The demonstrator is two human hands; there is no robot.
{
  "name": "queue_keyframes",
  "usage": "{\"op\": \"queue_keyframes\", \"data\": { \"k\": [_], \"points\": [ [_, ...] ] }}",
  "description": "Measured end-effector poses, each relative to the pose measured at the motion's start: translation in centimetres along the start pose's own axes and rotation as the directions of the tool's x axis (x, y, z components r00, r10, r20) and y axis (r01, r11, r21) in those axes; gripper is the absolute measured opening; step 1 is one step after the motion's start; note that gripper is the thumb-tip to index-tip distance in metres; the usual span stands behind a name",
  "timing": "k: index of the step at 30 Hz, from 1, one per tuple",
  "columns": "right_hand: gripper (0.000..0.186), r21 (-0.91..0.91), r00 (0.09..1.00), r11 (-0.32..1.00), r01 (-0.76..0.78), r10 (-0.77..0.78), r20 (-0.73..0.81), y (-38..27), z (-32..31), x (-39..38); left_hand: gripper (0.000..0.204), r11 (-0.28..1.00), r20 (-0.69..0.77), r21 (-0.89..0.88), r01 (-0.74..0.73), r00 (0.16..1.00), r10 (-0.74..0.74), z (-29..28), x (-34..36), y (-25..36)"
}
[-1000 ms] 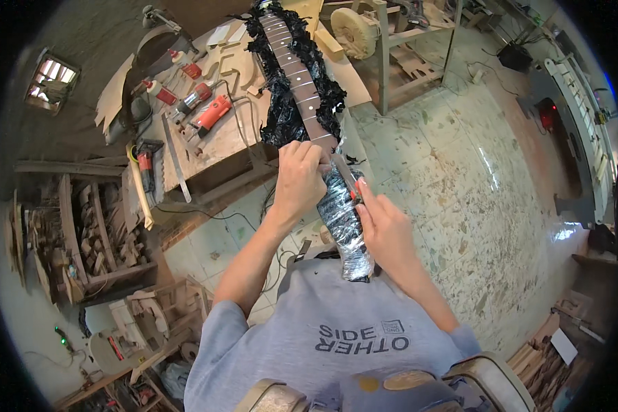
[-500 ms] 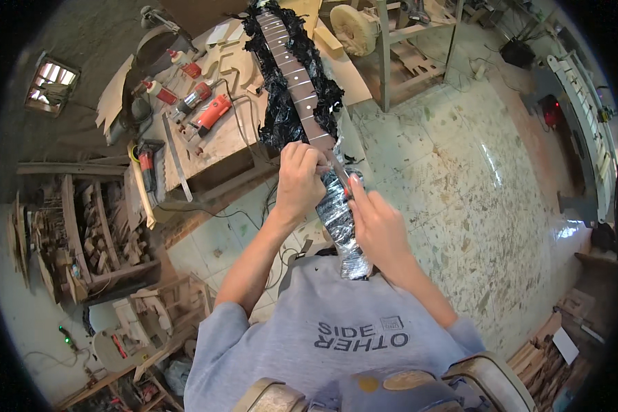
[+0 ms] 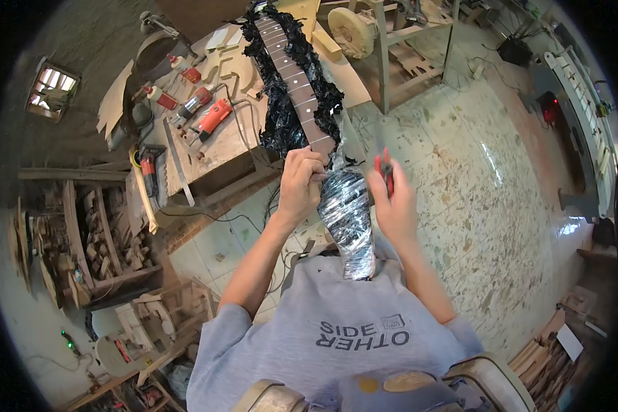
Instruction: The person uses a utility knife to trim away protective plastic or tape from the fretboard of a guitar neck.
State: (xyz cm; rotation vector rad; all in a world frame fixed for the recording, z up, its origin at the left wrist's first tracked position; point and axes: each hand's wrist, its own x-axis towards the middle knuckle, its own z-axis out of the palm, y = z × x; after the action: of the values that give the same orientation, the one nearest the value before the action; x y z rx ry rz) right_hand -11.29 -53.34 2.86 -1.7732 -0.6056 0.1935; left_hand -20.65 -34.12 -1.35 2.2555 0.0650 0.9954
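Observation:
A guitar neck (image 3: 296, 89) with a brown fretboard and pale dot inlays runs from the bench toward my chest. Crumpled black plastic (image 3: 281, 127) lies peeled along both its sides. Its near end is still bound in shiny plastic wrap (image 3: 347, 213), which rests against my shirt. My left hand (image 3: 301, 180) is closed at the upper left edge of that wrapping, its fingers pinching the plastic; their tips are partly hidden. Right of the neck, apart from it, my right hand (image 3: 396, 206) grips a red-handled knife (image 3: 387, 172), its thin blade pointing away and blurred by motion.
On the wooden bench lie a red power tool (image 3: 215, 118), glue bottles (image 3: 161, 96), a steel ruler (image 3: 177, 161) and cables. A wooden stand with a fluffy round wheel (image 3: 351, 33) is beyond. Left are racks of wood offcuts (image 3: 110, 240). Tiled floor (image 3: 474, 185) extends right.
My right hand has drawn the knife away from the plastic wrap, to the right, with the blade now off it. My left hand stays at nearly the same spot, slightly lower.

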Motion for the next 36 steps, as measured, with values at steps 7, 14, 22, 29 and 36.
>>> {"op": "queue_keyframes", "data": {
  "k": [7,14,22,29,36],
  "points": [
    [0.053,-0.165,0.955,0.977,-0.134,0.171,0.241,0.6,2.5,6.0,0.031,0.999,0.073,0.041,0.034,0.997,-0.037,-1.4,-0.1,0.9],
    [0.036,-0.241,0.949,0.97,-0.031,0.104,0.299,1.2,2.8,6.8,0.036,0.961,0.183,0.253,0.115,0.969,-0.164,-2.0,2.2,3.8],
    [0.046,-0.074,0.972,0.994,-0.079,0.094,0.218,2.5,3.1,7.5,0.021,0.957,0.167,0.287,0.039,0.982,-0.091,-1.3,2.1,2.7],
    [0.049,-0.124,0.954,0.991,-0.049,0.083,0.288,1.6,3.6,7.7,0.021,0.966,0.055,0.249,-0.076,0.996,0.064,-0.8,1.2,2.1],
    [0.031,-0.036,0.963,0.996,0.087,-0.075,0.259,2.8,4.3,8.3,0.025,0.976,0.106,0.195,-0.095,0.992,0.075,-1.2,0.8,1.4]
  ]
}}
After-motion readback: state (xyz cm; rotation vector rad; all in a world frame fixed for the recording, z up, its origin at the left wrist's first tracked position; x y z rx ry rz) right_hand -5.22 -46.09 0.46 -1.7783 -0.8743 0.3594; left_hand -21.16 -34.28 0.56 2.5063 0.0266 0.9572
